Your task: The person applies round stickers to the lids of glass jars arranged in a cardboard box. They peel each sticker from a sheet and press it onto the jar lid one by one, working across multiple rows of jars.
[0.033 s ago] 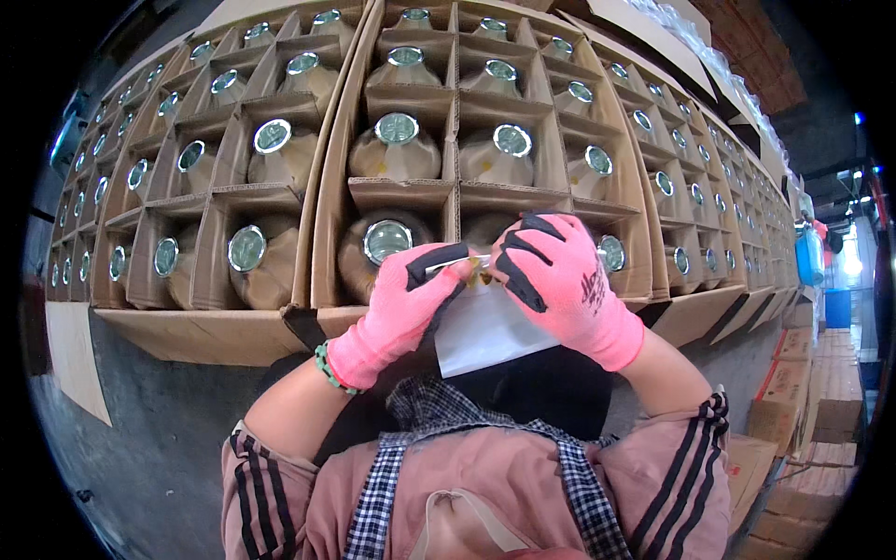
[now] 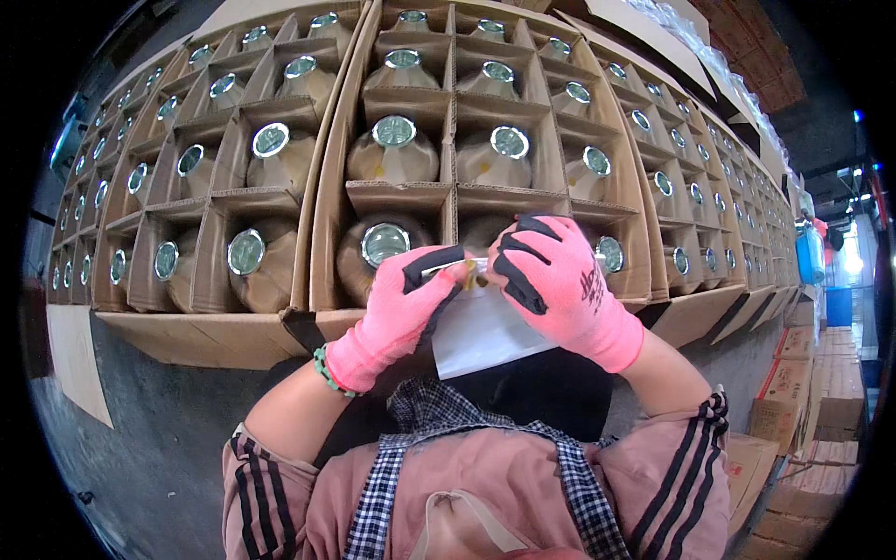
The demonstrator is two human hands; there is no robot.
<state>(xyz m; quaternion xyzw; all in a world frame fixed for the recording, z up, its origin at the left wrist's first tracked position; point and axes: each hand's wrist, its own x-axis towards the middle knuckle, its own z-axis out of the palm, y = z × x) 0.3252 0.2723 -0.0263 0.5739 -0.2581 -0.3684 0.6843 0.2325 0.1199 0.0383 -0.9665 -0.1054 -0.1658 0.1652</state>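
barely anything has moved since the earlier frame: both hands keep almost the same place, and only the round clear bottles (image 2: 395, 161) in the brown divided cardboard box (image 2: 328, 191) sit slightly further left. my left hand (image 2: 403, 303), in a pink glove with black fingertips, seems to pinch the top edge of a thin white smooth sheet (image 2: 487, 336), which hangs below my fingers at the box's near side. my right hand (image 2: 563, 285) curls just beside it; what it grips i cannot tell. i judge the sheet light, floppy, easily creased (perhaps slippery too), best held near its top corners.
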